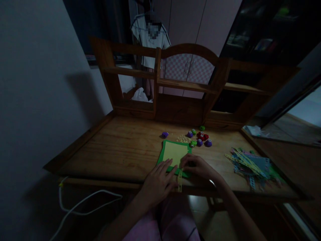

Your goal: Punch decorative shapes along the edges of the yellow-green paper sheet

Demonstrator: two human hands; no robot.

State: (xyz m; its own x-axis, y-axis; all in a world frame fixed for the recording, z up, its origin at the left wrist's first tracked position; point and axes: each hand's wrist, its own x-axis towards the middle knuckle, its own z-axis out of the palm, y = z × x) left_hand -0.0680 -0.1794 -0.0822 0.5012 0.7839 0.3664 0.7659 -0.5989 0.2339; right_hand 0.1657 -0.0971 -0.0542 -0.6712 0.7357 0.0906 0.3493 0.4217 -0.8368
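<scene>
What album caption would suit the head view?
Left hand spread on a card, right hand at a yellow strip, colourful pieces beyond.

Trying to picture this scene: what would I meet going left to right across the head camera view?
White cable → green-bordered yellow sheet → rightmost rounded purple piece → heap of colorful strips.

Behind the wooden shelf [188, 85] hangs a white shirt [150, 47] (with dark trim) near a pale cupboard [187, 26], and a white cable [102, 191] loops at lower left.
</scene>
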